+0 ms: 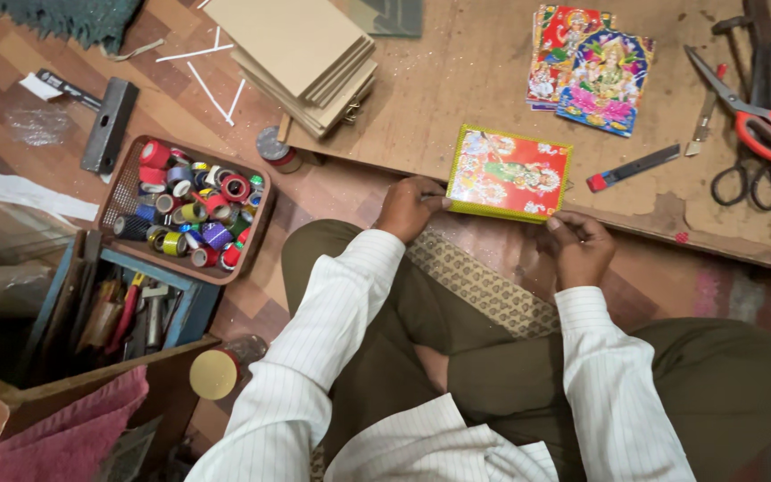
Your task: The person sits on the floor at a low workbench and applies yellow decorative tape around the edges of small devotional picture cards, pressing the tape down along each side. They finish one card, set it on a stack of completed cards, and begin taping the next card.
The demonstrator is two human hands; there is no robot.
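The left hand (410, 207) pinches the left edge of a red picture panel with a yellow border (509, 173), its grip closed on that edge. The right hand (579, 245) presses fingertips against the panel's lower right corner (whether its grip is clamped there cannot be told). The panel lies flat at the near edge of a low wooden table (457, 80). Beyond it rest a stack of colourful prints (592, 71), a utility knife (632, 167) and red-handled scissors (747, 107). Left of the hands, on the floor, stands a basket of tape rolls (187, 207), with stacked boards (301, 58) behind.
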